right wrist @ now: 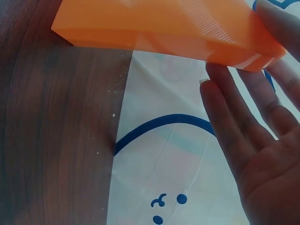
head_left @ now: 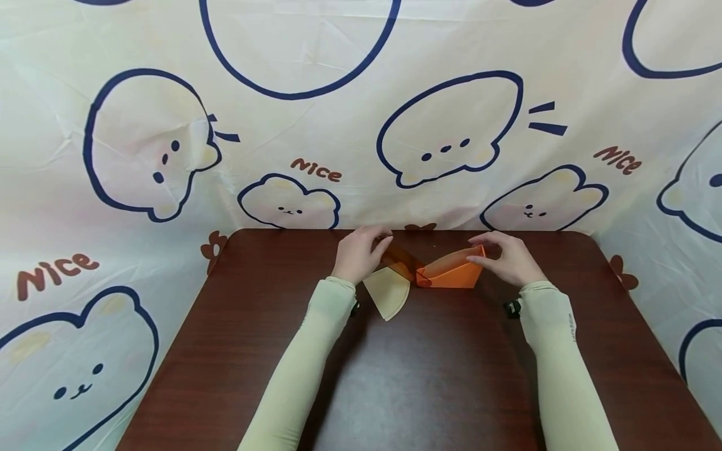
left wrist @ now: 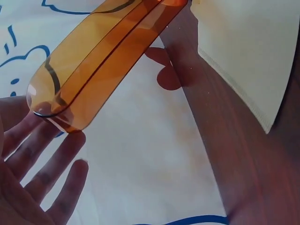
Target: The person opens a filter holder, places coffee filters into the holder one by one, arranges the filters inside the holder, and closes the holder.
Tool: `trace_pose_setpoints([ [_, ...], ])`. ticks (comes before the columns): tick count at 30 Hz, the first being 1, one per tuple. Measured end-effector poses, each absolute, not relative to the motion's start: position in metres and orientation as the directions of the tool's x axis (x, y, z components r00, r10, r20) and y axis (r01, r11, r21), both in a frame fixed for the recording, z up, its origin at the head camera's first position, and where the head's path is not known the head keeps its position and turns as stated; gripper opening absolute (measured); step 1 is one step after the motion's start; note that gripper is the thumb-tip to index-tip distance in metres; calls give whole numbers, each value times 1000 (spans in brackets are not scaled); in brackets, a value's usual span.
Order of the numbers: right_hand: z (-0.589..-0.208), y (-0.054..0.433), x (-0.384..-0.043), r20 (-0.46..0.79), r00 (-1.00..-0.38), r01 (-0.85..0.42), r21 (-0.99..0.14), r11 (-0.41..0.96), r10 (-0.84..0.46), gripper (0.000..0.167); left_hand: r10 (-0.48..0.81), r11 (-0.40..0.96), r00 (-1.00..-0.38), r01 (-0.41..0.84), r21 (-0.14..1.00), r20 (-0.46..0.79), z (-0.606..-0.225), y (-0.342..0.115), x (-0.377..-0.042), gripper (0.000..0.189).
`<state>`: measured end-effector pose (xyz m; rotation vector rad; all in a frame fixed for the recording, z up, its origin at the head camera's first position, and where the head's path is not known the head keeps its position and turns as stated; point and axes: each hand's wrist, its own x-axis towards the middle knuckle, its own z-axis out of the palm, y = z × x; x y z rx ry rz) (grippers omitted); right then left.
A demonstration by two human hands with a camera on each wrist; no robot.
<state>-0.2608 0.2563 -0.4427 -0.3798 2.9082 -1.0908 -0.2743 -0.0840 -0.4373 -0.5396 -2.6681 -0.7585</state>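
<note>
An orange box (head_left: 454,277) with an open top lies near the table's back edge. Its see-through amber lid (head_left: 399,260) is swung out to the left and joins the box at one end. My left hand (head_left: 361,255) holds the lid's far end between thumb and fingers, seen closely on the amber lid (left wrist: 93,61) in the left wrist view. My right hand (head_left: 512,262) grips the box's right end, thumb on one side and fingers on the other. A fan-shaped cream coffee filter paper (head_left: 388,294) lies on the table beside the lid, close to my left hand.
The dark brown wooden table (head_left: 417,388) ends just behind the box. A pale cloth (head_left: 350,138) with blue cartoon bears hangs behind it and along both sides.
</note>
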Motion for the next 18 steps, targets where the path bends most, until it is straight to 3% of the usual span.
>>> trace_pose_setpoints([
  [18, -446, 256, -259, 60, -977, -192, -668, 718, -206, 45, 253, 718, -906, 411, 562, 339, -446, -97, -273, 22],
])
